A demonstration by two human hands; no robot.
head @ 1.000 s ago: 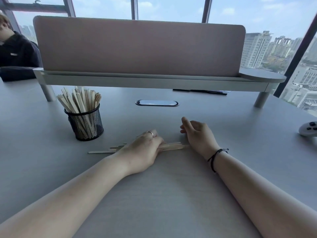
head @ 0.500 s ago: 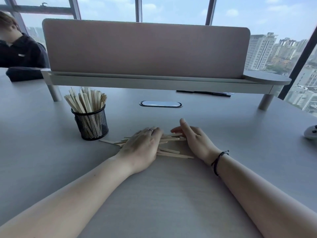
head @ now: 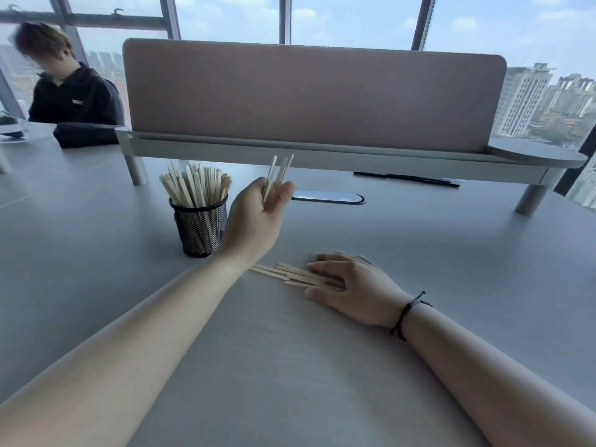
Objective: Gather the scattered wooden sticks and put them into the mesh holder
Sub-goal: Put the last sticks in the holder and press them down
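A black mesh holder (head: 200, 229) stands left of centre on the grey table, packed with upright wooden sticks (head: 196, 187). My left hand (head: 258, 209) is raised just right of the holder and grips a small bunch of sticks (head: 279, 174) that point upward. Several more sticks (head: 290, 274) lie flat on the table nearer to me. My right hand (head: 351, 285) rests on their right ends, fingers spread over them and the thumb lying in front of them.
A pink divider panel on a raised grey shelf (head: 322, 153) spans the back of the table (head: 290, 366). An oval cable port (head: 329, 197) sits behind my left hand. A person in a dark top (head: 74, 98) sits at the far left.
My left hand has lifted off the table with a bunch of sticks, up beside the holder. My right hand stays on the sticks left on the table.
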